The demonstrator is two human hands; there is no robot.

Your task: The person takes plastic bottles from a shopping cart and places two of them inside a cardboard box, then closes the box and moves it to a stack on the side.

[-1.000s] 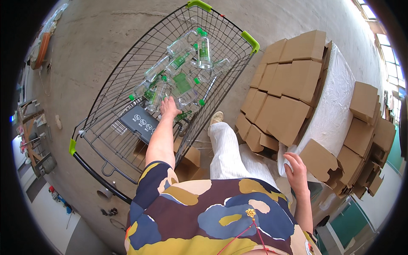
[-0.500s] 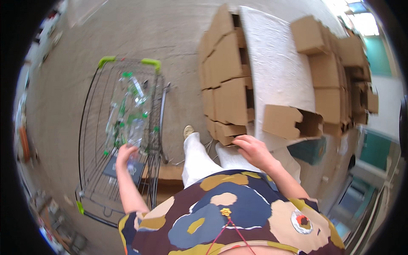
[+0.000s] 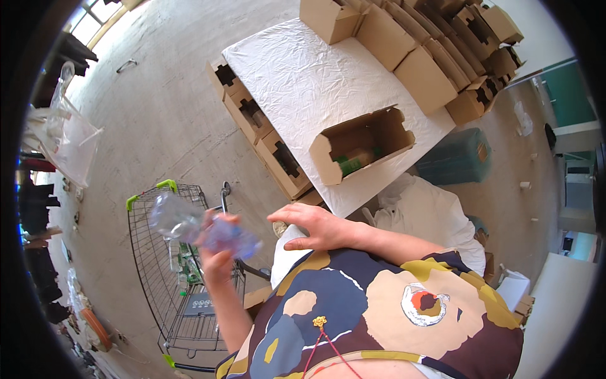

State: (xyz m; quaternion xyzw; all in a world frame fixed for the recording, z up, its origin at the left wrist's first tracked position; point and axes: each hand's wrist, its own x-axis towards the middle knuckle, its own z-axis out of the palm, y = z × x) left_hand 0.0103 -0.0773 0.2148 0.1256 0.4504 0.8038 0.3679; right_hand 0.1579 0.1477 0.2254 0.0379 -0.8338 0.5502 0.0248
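My left hand (image 3: 218, 243) is closed around a clear plastic bottle (image 3: 178, 218), held above the shopping cart and blurred by motion. A second, bluish part shows past my fingers; I cannot tell whether it belongs to the same bottle. My right hand (image 3: 314, 227) hovers in front of my body with fingers stretched out, holding nothing. Below the left hand stands the black wire shopping cart (image 3: 148, 278) with green corners. Green-capped clear bottles (image 3: 183, 268) lie inside it. Ahead, an open cardboard box (image 3: 328, 158) rests on the white-covered table, with a green-labelled bottle (image 3: 353, 161) in it.
Cardboard boxes (image 3: 385, 35) are stacked at the table's far right. More open boxes (image 3: 274, 155) line the left side of the white-covered table (image 3: 284, 69). A teal bin (image 3: 454, 158) stands right, beside a white sack (image 3: 429, 211). A clear plastic bag (image 3: 72, 136) hangs far left.
My left hand has risen out of the cart with a bottle. My right hand has left the box edge and now hangs open. The view has turned toward the right.
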